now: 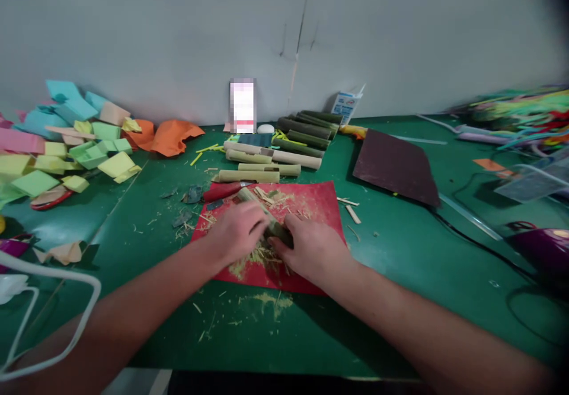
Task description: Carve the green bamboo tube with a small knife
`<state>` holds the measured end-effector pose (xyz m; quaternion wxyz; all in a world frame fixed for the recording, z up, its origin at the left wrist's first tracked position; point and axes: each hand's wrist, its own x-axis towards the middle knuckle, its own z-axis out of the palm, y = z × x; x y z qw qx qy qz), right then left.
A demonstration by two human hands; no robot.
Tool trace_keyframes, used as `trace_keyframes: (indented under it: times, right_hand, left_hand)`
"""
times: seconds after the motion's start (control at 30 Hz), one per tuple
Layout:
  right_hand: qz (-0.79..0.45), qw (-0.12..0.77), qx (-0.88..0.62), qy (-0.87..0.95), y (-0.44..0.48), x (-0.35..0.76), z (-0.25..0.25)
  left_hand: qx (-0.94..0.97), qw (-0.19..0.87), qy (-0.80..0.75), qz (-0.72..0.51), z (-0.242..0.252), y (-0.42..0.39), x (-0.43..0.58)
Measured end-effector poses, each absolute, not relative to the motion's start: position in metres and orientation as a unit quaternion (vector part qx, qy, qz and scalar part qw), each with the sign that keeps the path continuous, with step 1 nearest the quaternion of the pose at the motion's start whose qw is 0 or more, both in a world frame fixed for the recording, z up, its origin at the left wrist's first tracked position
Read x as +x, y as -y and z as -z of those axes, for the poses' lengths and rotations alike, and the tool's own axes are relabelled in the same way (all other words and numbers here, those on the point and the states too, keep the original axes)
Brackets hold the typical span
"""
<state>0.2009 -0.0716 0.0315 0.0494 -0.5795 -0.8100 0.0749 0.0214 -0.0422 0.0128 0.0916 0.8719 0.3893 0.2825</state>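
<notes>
My right hand (313, 244) is wrapped around the near end of a short green bamboo tube (278, 229), which lies at a slant over a red sheet (317, 205). Against the tube's left side is my left hand (242, 229), its fingers curled and slightly blurred; whatever they pinch is hidden. Pale shavings and dust (242, 267) are scattered under and around the tube. A tool with a red handle (226, 191) rests along the sheet's back left edge, its working end not clear.
Several bamboo tubes (296, 156) lie behind the sheet, near a lit phone (243, 107). A dark brown sheet (395, 166) is at right, before a purple object (544, 247) with a cable. Folded coloured paper (93, 152) piles up left; a white wire frame (91, 276) stands near-left.
</notes>
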Motion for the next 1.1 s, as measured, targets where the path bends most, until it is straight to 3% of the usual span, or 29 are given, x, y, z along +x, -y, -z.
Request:
trace_keyframes:
  times: [0.87,1.1]
  right_hand:
    - [-0.075,0.054,-0.583,0.807,0.0719,0.2006,-0.0341]
    - [-0.055,0.046,-0.579,0.812,0.0715,0.2037,-0.0363]
  left_hand:
    - [0.858,0.068,-0.409,-0.304,-0.0149,0.0404,0.021]
    - [0.863,0.115,-0.39,-0.301,-0.0128,0.0457,0.0204]
